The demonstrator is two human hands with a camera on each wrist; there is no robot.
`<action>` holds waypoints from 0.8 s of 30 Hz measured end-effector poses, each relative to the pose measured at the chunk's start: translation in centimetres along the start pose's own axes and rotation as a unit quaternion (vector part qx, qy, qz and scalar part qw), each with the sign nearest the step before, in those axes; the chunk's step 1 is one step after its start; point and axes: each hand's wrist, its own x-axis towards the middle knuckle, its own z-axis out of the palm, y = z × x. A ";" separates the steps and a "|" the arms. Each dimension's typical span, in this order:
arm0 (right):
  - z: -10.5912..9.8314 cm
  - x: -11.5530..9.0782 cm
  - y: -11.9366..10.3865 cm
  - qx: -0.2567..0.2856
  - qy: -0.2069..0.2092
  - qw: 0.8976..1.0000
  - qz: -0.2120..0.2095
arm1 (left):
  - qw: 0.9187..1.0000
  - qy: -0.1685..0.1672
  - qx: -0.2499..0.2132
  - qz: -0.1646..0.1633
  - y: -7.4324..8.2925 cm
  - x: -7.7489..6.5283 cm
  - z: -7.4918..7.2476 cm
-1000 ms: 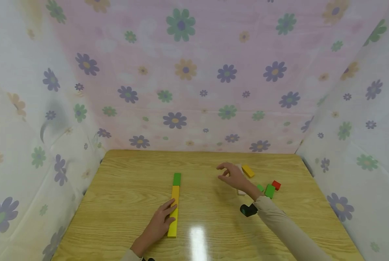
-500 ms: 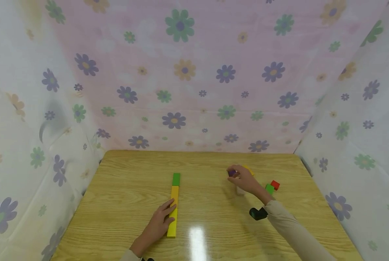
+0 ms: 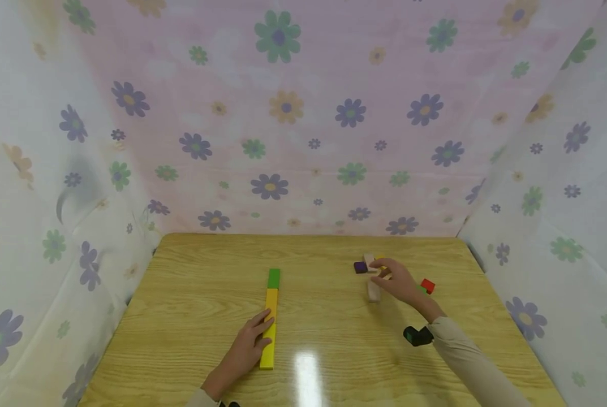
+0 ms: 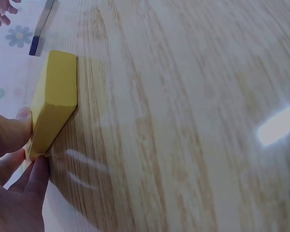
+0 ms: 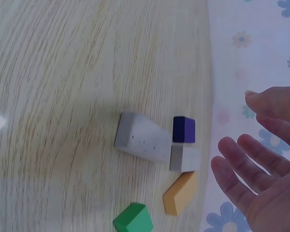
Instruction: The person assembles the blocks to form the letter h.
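Note:
A straight row on the table runs from a green block (image 3: 274, 278) through an orange-yellow block (image 3: 272, 298) to a bright yellow block (image 3: 267, 359) nearest the person. My left hand (image 3: 248, 342) pinches the row from its left; in the left wrist view the thumb and fingers grip the sides of the yellow block (image 4: 62, 79). Holding nothing, my right hand (image 3: 397, 281) hovers over loose blocks, fingers loosely bent and parted. Close to its fingertips are two pale wooden blocks (image 3: 373, 291) and a dark purple block (image 3: 360, 267).
An orange block (image 5: 180, 194) and a green block (image 5: 134, 220) lie near the pale ones, partly hidden by the right hand in the head view. Further right is a red block (image 3: 427, 285). Flowered cloth (image 3: 303, 164) encloses the table's back and sides.
My right hand has moved rightward with nothing in its fingers, uncovering the purple block and the pale blocks, and now covers most of the green one. My left hand has stayed on the row.

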 end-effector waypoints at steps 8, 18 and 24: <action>-1.7 -1.1 0.4 -0.005 0.007 1.000 0.012 | 1.000 0.001 -0.002 0.002 -0.1 0.0 -0.1; -2.8 -2.7 1.5 -0.031 0.023 0.999 0.032 | 1.000 0.004 0.001 0.003 -0.1 0.0 0.0; -3.3 -3.3 2.8 -0.037 0.018 0.998 0.048 | 1.000 0.003 0.000 0.001 0.1 0.0 0.0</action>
